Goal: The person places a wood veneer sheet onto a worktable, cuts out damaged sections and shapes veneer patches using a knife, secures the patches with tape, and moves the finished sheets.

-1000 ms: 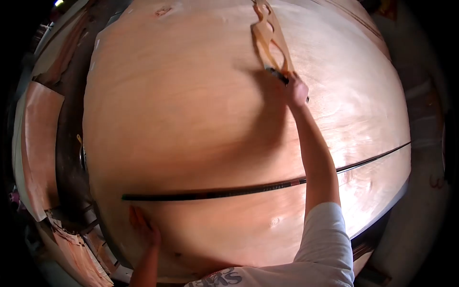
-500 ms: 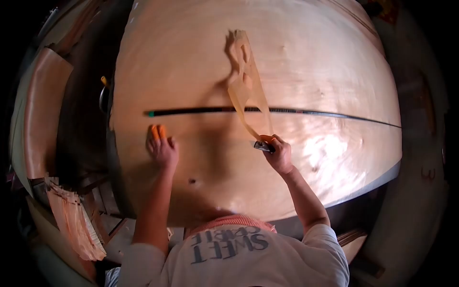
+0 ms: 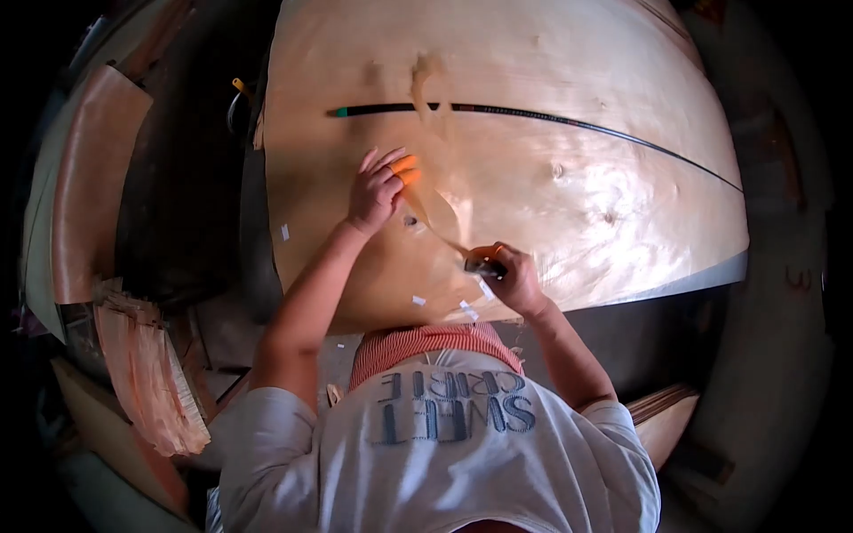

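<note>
From my screen, I see the right hand [image 3: 506, 275] gripping a dark tool [image 3: 480, 265], the thin strip [image 3: 419, 204] above the wood sheet [image 3: 622, 80]; with the left hand [image 3: 380, 191] half-open, hasty pulling could tear the strip

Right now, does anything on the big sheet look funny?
Yes. A dark spot, maybe a knot or hole, breaks the pale sheet near the left hand, and little white bits lie scattered by the sheet's near edge.
</note>
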`<state>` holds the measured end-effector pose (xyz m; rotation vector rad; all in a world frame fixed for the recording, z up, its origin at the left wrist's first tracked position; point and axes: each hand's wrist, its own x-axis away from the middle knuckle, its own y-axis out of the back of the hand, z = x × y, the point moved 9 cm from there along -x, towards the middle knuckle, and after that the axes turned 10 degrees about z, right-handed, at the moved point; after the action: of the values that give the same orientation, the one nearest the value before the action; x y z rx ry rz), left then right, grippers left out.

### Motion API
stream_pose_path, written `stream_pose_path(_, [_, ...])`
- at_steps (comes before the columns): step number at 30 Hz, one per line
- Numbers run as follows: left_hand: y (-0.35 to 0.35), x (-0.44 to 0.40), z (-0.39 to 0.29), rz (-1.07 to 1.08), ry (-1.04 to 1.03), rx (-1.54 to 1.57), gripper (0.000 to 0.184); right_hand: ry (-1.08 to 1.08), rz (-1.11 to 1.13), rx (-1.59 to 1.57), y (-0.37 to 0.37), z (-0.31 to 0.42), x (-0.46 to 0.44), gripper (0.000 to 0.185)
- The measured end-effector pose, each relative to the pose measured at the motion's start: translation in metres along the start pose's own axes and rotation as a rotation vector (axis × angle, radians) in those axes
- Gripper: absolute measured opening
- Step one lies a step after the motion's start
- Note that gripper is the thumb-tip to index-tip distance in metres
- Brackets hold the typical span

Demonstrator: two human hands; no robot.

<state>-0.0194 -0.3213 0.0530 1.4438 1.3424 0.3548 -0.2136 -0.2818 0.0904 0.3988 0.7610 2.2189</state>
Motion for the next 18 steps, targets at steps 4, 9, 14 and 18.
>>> stream_pose_path(4, [0.033, 0.055, -0.011, 0.137, 0.026, 0.054, 0.024, -0.234, -0.002, -0.249, -0.004, -0.03, 0.018, 0.013])
stream_pose_path(9, [0.047, 0.122, -0.038, 0.492, 0.372, 0.372, 0.013, -0.39, 0.209, -0.542, -0.037, -0.068, 0.028, 0.024])
stream_pose_path(14, [0.004, 0.139, -0.019, 0.742, 0.716, 0.663, 0.02, -0.646, 0.262, -0.807, -0.057, -0.095, 0.031, 0.027])
stream_pose_path(18, [-0.067, 0.12, 0.027, 0.619, 0.689, 0.478, 0.023, -0.647, 0.127, -0.652, -0.067, -0.172, 0.019, 0.03])
